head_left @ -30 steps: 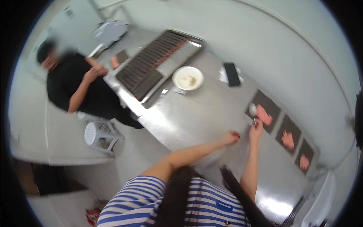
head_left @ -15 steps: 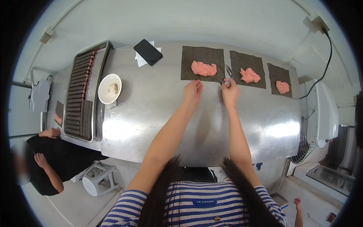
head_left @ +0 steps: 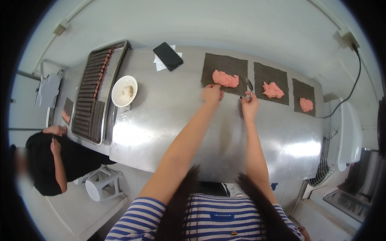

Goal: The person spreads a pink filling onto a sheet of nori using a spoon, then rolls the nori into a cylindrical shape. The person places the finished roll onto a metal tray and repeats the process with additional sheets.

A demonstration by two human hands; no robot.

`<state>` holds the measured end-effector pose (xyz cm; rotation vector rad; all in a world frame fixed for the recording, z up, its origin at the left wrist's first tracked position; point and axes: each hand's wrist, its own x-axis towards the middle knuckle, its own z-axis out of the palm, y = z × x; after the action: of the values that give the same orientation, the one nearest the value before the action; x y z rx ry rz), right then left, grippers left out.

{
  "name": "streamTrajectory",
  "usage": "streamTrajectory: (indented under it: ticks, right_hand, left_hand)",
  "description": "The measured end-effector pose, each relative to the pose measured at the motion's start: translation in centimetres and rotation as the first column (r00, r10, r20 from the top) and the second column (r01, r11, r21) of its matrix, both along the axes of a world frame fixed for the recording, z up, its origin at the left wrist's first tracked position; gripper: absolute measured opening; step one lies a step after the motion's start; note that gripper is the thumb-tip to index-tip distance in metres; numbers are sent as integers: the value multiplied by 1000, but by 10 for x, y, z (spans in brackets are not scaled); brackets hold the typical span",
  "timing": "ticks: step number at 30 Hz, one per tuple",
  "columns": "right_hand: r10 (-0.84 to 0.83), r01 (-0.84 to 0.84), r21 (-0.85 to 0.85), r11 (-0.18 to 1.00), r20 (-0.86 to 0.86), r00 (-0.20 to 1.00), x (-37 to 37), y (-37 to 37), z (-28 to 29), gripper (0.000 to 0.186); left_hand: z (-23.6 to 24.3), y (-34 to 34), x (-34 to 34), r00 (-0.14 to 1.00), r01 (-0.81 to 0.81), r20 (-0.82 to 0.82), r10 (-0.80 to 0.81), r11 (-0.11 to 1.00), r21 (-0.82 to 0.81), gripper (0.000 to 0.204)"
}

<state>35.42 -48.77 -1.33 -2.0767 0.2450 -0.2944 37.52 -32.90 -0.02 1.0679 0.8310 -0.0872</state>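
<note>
My left hand (head_left: 213,94) pinches the near edge of a dark seaweed sheet (head_left: 217,62), which bears a mound of pink paste (head_left: 225,79). My right hand (head_left: 249,103) grips a metal spoon (head_left: 249,84) upright beside that sheet's near right corner. Two more dark sheets (head_left: 268,72) (head_left: 303,88) lie to the right, each with its own pink mound (head_left: 273,90) (head_left: 306,104). Whether my left fingers lift the sheet's edge is hard to tell.
A steel table (head_left: 169,104) holds a tray of dark rolls (head_left: 90,88), a white bowl (head_left: 124,91) and a black phone (head_left: 167,56) on paper. A co-worker (head_left: 70,162) in black works at the left beside stools (head_left: 102,184). A white appliance (head_left: 343,132) and cable are at the right.
My view has swung round from angled to facing the table squarely. My left hand has moved up onto the nearest sheet's edge. The spoon stays in my right hand beside that sheet.
</note>
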Motion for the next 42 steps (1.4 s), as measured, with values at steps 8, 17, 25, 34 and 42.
streamTrajectory:
  ticks: [8,17,25,34,42]
  right_hand:
    - [69,-70,80,994,11,998,-7,-15,12,26]
    - [275,-269,167,948,-9,962,-45,14,45,25]
    - [563,-531,310,789,-17,827,-88,91,57,21]
    - [787,-749,244,616,-160,596,-156,211,69,25]
    - [782,-824,5,567,-318,536,-191,291,87,33]
  left_hand:
    - [14,1,-10,984,-128,105,147,977,-170,30]
    - [-5,69,-85,966,-86,208,155,948,-307,36]
    - [11,157,-191,984,-67,126,126,916,-396,47]
    - [21,274,-278,998,-54,-16,53,998,-40,45]
    - [5,357,-302,990,140,-63,-128,950,279,39]
